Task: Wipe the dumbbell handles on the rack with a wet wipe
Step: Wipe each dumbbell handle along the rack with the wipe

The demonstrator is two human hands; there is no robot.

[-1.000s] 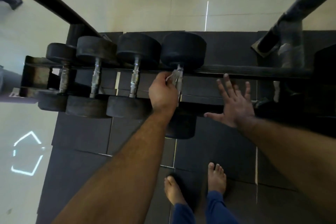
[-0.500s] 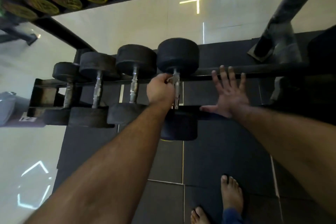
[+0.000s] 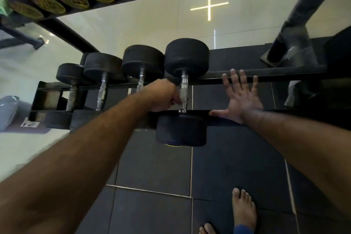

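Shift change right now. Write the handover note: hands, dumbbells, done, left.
Left hand: curled against the handle of the rightmost dumbbell; the wet wipe is not clearly visible in it.
Right hand: open, fingers spread, resting on the rack beside that dumbbell.
Four dumbbells lie across the rack rails.
Done: cannot tell which handles are already wiped.
Left: finish this handle, then check the three handles to its left.

Your left hand [image 3: 161, 96] is curled into a fist at the end of an outstretched left arm, knuckles up. Just to its right, your right hand [image 3: 240, 97] lies flat and open, fingers [image 3: 233, 80] spread forward, thumb pointing toward the left hand.
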